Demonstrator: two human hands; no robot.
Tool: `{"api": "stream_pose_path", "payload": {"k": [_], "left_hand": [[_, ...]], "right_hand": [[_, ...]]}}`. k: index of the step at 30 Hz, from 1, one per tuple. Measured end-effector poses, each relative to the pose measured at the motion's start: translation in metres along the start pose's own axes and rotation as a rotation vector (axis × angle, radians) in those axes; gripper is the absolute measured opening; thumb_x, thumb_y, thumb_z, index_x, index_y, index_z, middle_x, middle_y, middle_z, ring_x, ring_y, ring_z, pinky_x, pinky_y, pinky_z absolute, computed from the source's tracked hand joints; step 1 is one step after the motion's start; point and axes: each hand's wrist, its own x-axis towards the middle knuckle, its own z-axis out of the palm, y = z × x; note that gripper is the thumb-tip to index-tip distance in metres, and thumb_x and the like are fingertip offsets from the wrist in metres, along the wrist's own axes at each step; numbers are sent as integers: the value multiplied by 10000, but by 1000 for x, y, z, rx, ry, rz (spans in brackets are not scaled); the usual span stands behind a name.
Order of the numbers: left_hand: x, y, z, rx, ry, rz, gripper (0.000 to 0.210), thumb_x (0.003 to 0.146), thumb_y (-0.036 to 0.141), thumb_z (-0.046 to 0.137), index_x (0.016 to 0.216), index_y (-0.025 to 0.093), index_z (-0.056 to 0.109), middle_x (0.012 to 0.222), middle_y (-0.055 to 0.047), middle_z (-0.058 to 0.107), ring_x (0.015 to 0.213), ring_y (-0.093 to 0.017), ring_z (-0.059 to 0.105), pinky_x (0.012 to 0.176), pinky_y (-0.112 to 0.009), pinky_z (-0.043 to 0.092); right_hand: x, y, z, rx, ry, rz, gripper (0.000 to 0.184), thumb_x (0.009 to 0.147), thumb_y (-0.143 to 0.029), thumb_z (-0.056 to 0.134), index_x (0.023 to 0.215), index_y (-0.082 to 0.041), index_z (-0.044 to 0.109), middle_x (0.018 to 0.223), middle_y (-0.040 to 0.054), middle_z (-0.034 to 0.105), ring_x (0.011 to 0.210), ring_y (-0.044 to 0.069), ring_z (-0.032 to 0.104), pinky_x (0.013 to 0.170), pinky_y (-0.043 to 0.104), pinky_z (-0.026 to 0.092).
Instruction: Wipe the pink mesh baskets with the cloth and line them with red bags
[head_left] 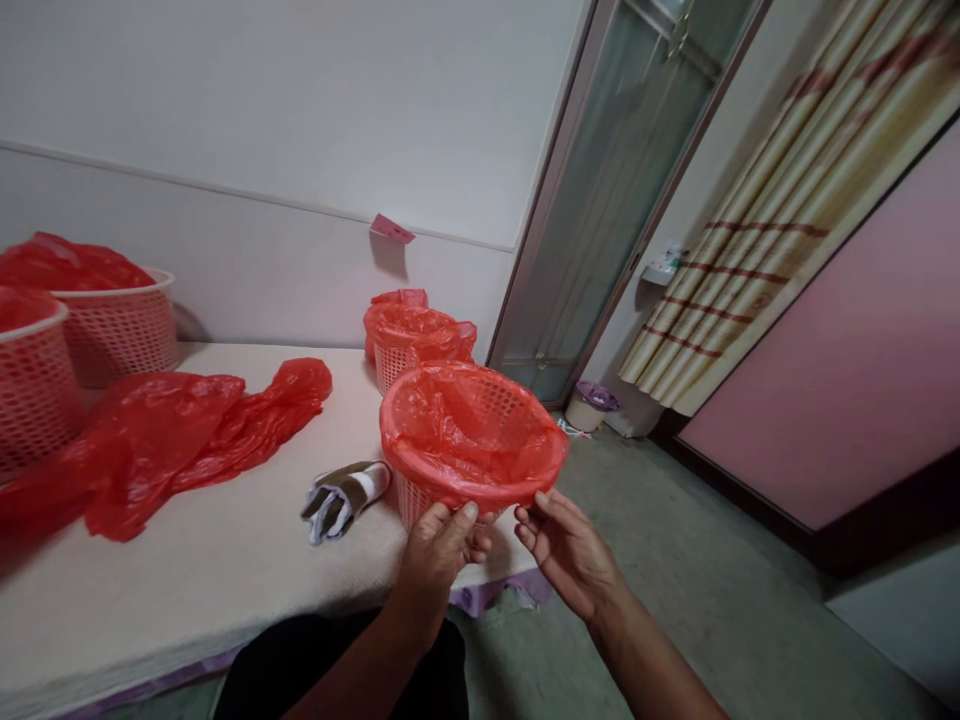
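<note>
White wall in bkgd, glass door R of it, cream curtain w/ reddish stripes far R. Bed w/ white cover sits against wall; lattice basket is near its front R corner, w/ red plastic bag lining it & folded over rim. L hand pinches bag at near rim, thumb on top, fingers curled below. R hand pinches bag edge a bit further R, thumb vs. fingertips; can't tell how firmly. Folded striped cloth lies just L of basket. 2nd lined basket stands right behind. Loose red bags spread on L side, next to 2 more baskets, also w/ red bags.
</note>
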Motion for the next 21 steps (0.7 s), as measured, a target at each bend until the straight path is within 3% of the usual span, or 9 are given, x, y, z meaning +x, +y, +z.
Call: {"api": "stream_pose_path", "payload": {"k": [9, 12, 17, 21], "left_hand": [[11, -18, -8, 140, 59, 18, 479, 567, 546, 835, 743, 128, 681, 745, -88, 710, 581, -124, 594, 561, -261, 441], [13, -20, -9, 171, 81, 18, 437, 547, 483, 840, 734, 122, 677, 744, -91, 711, 551, -120, 587, 536, -256, 435], [6, -6, -26, 187, 129, 72, 278, 580, 340, 779, 721, 140, 648, 648, -51, 669, 568, -140, 595, 544, -260, 458], [3, 18, -50, 120, 283, 199, 262, 678, 390, 665, 799, 174, 581, 682, -11, 646, 584, -123, 594, 576, -257, 468]], "right_hand": [[13, 11, -15, -17, 30, 12, 224, 670, -154, 834, 812, -177, 664, 685, -17, 707, 617, 108, 691, 574, 173, 558], [17, 12, -20, -44, 23, 7, 194, 699, -161, 812, 802, -181, 649, 679, -14, 703, 611, 118, 697, 572, 184, 563], [18, 10, -23, -56, 31, 44, 207, 685, -174, 830, 775, -181, 644, 669, -5, 707, 606, 119, 693, 555, 186, 563], [16, 7, -28, -87, 51, 57, 243, 658, -194, 859, 786, -177, 653, 696, 9, 724, 620, 114, 690, 556, 180, 561]]}}
